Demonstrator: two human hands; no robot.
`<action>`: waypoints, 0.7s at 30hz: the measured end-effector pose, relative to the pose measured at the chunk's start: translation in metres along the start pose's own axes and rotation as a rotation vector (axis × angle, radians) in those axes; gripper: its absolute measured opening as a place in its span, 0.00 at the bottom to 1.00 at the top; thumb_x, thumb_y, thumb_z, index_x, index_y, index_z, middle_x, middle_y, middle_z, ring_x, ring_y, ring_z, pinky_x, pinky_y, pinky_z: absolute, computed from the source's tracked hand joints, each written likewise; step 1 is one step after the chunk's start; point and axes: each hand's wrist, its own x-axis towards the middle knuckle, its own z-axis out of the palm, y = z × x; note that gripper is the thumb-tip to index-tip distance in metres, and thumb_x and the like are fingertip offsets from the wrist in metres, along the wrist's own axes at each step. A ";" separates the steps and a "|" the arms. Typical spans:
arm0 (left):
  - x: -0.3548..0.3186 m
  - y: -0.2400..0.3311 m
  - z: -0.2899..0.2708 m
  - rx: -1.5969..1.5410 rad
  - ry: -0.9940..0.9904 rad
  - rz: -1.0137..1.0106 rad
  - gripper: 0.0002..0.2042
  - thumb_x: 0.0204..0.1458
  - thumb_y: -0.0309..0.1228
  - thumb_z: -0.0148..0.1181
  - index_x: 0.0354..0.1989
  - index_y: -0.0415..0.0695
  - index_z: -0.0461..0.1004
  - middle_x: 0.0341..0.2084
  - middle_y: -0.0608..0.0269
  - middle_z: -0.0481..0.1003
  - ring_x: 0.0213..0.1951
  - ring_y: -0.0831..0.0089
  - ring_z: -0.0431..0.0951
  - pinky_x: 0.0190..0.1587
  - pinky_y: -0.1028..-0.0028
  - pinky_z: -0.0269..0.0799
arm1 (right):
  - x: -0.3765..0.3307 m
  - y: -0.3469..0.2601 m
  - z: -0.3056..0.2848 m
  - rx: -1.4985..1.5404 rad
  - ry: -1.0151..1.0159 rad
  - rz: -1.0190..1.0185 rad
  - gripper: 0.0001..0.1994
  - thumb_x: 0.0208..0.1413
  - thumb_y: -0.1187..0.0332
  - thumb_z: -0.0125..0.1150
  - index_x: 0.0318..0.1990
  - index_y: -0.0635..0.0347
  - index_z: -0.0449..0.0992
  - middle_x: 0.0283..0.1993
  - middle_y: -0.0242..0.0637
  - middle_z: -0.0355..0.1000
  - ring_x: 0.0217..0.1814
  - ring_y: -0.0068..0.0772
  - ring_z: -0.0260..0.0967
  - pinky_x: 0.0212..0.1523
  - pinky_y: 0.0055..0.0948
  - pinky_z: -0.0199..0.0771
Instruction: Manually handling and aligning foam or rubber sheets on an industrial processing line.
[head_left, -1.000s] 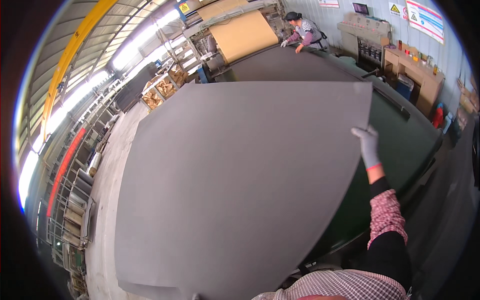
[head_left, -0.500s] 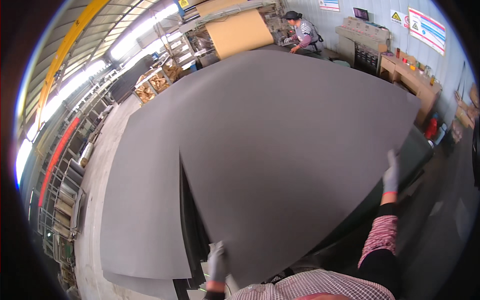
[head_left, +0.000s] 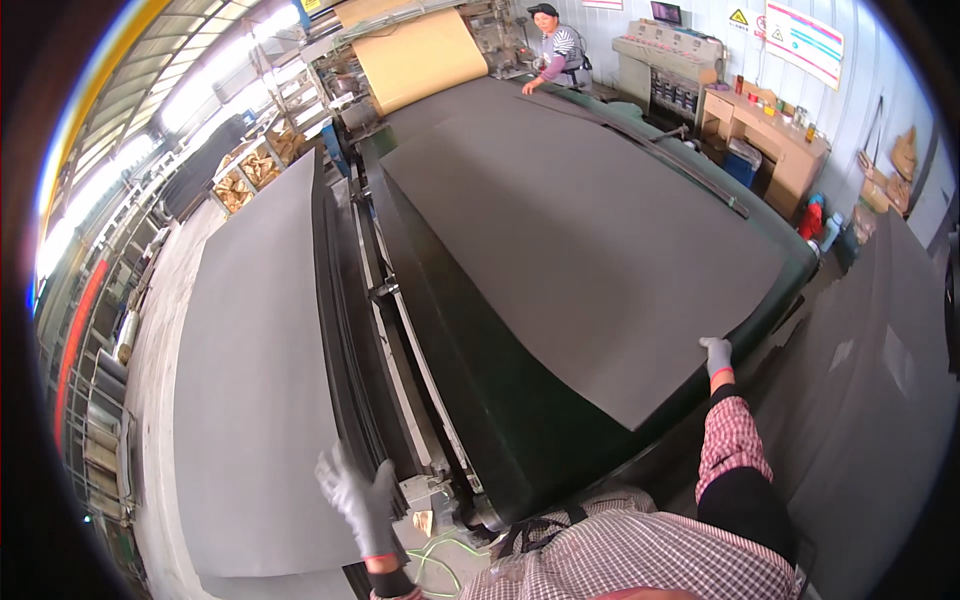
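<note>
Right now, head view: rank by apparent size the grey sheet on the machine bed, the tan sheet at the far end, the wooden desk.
1. grey sheet
2. tan sheet
3. wooden desk
The last two look close; both are far off, so true sizes are unsure.

Two gloved hands in play — the left hand and the right hand, one grey glove on each. Large grey sheets: three on show, one sheet on the green conveyor, one atop the stack at the left, one at the right edge. One green conveyor bed. One tan roll of board at the far end, and one co-worker standing there. One wooden desk against the wall — and one control cabinet beside it.
</note>
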 end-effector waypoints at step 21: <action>0.042 -0.123 -0.096 0.565 -0.162 0.644 0.25 0.48 0.45 0.51 0.12 0.32 0.72 0.11 0.48 0.72 0.20 0.61 0.74 0.23 0.59 0.64 | -0.047 0.066 -0.138 0.309 0.079 0.042 0.16 0.38 0.68 0.65 0.36 0.69 0.76 0.34 0.38 0.74 0.33 0.33 0.70 0.36 0.33 0.70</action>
